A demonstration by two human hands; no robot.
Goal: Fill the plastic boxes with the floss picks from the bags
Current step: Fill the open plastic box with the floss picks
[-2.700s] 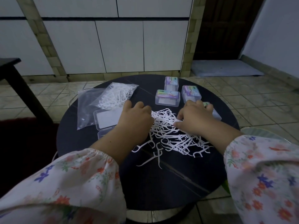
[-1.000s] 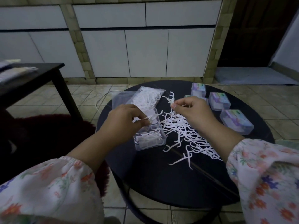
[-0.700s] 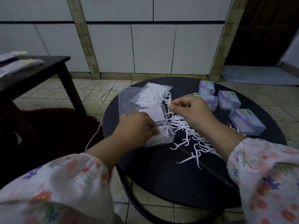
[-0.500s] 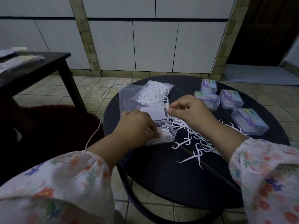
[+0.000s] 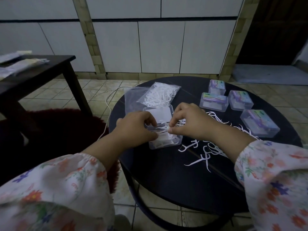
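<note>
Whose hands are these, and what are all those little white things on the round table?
No machine here: a person wears a camera on their head, so you look down at their own two hands. The left hand steadies an open clear box on the round black table. The right hand pinches white floss picks over that box. More loose floss picks lie scattered beside it. Behind the box lies a clear bag of picks. On the right stand four closed boxes with colourful labels.
</note>
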